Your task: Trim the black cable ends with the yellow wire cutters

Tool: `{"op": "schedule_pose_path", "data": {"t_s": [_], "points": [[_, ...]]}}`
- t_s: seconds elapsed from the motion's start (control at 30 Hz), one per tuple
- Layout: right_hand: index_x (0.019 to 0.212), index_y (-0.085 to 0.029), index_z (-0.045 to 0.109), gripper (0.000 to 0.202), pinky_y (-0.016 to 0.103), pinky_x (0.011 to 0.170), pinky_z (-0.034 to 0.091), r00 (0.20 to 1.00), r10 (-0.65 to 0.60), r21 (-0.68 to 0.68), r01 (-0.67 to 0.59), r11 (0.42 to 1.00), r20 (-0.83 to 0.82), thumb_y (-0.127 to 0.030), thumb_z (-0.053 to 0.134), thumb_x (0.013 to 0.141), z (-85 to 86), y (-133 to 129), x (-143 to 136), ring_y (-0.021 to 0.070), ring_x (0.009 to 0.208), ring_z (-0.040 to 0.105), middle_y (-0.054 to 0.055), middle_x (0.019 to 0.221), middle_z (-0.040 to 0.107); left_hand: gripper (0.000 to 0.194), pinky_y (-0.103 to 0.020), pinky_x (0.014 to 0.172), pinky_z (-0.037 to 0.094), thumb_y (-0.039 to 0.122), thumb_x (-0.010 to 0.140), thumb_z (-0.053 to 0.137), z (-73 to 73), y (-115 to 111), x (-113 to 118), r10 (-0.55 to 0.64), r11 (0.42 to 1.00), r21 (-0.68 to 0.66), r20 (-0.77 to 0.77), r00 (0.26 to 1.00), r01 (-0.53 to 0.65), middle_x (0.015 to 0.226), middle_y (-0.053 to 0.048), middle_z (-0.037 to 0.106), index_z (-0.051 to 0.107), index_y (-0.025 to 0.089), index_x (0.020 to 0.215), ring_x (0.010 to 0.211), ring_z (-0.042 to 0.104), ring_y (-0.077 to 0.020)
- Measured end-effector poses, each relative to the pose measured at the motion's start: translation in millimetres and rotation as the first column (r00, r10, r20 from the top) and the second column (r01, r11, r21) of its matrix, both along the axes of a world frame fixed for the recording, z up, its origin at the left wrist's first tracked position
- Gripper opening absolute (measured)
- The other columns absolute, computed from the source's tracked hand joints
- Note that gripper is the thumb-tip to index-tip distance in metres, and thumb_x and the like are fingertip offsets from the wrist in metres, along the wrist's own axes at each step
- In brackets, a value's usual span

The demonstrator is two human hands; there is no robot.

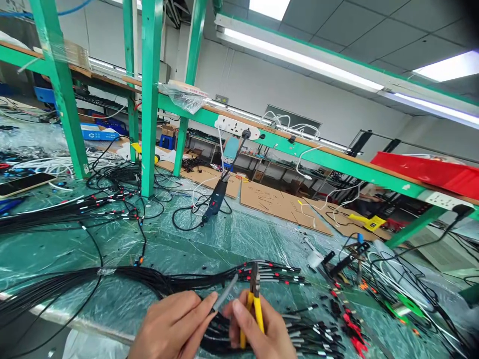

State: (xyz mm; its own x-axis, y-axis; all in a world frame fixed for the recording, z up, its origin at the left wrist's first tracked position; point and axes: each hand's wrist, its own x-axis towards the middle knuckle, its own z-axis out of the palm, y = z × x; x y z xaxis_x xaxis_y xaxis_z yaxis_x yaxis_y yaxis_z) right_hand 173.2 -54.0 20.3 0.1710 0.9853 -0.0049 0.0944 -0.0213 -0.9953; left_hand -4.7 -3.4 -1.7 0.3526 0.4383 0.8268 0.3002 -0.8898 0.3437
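My left hand [174,324] is closed, pinching a thin grey tube [227,293] that points up and to the right. Beside it, my right hand [258,324] is wrapped round the yellow handles of a pair of pliers [255,291], whose dark jaws point upward just right of the tube's tip. Below and behind both hands lies a bundle of black cables [160,281] with red and white marks at the ends. More cable ends [307,331] with white and grey sleeves fan out at the lower right, partly hidden by my right hand.
Green posts [147,99] rise from the plastic-covered table [258,239]. A black corded tool [217,199] stands mid-table, plugged into a power strip [235,127]. Cardboard sheets [277,199] lie behind. A phone [26,184] and cable piles are left; a green spool [407,306] is right.
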Motion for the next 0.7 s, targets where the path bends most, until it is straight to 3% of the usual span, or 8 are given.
{"op": "schedule_pose_path", "data": {"t_s": [0.07, 0.17, 0.37, 0.57, 0.7], "points": [[0.082, -0.021, 0.054, 0.033, 0.024, 0.057, 0.047, 0.975, -0.075, 0.033, 0.083, 0.996, -0.207, -0.05, 0.069, 0.081, -4.5, 6.6, -6.6, 0.0113, 0.057, 0.054, 0.001, 0.075, 0.066, 0.025, -0.021, 0.051, 0.046, 0.01, 0.096, 0.05, -3.2, -3.7, 0.8, -0.031, 0.999, -0.018, -0.008, 0.999, 0.031, 0.066, -0.003, 0.065, 0.066, 0.01, 0.115, 0.055, 0.059, -0.0132], [0.083, -0.021, 0.053, 0.032, 0.022, 0.06, 0.045, 0.938, -0.141, 0.095, 0.179, 0.979, -0.317, -0.042, 0.077, 0.076, -5.6, 13.7, -11.4, 0.0095, 0.061, 0.052, 0.001, 0.085, 0.068, 0.025, -0.021, 0.057, 0.049, 0.012, 0.096, 0.05, -7.7, -8.8, 1.6, -0.01, 0.997, -0.073, 0.006, 1.0, 0.01, 0.071, -0.003, 0.065, 0.064, 0.015, 0.117, 0.059, 0.061, -0.0133], [0.08, -0.024, 0.051, 0.023, 0.022, 0.076, 0.045, 0.968, -0.175, 0.289, 0.222, 0.931, -0.18, -0.033, 0.073, 0.081, 9.1, 11.9, -16.3, 0.0139, 0.083, 0.058, -0.001, 0.087, 0.067, 0.022, -0.019, 0.061, 0.05, 0.015, 0.095, 0.054, -9.4, -9.9, 3.6, -0.017, 0.98, -0.197, -0.008, 1.0, 0.015, 0.074, -0.001, 0.064, 0.066, 0.02, 0.113, 0.063, 0.063, -0.0123], [0.082, -0.025, 0.048, 0.015, 0.021, 0.078, 0.045, 0.969, -0.201, 0.434, 0.121, 0.893, 0.143, -0.024, 0.061, 0.09, 14.4, 7.8, -9.3, 0.0137, 0.091, 0.061, -0.001, 0.094, 0.067, 0.02, -0.017, 0.059, 0.051, 0.025, 0.099, 0.048, -3.0, -11.7, 8.7, 0.026, 0.974, -0.225, -0.018, 0.999, -0.029, 0.073, 0.0, 0.065, 0.068, 0.022, 0.103, 0.063, 0.067, -0.0125], [0.083, -0.026, 0.049, 0.014, 0.021, 0.08, 0.043, 0.951, -0.252, 0.5, 0.134, 0.856, 0.177, -0.02, 0.06, 0.089, 16.3, 6.2, -11.5, 0.0125, 0.089, 0.062, -0.004, 0.093, 0.066, 0.021, -0.016, 0.058, 0.051, 0.029, 0.098, 0.049, -0.5, -13.9, 11.0, 0.016, 0.97, -0.242, -0.013, 1.0, -0.018, 0.073, 0.0, 0.066, 0.069, 0.023, 0.1, 0.062, 0.067, -0.0122]]}}
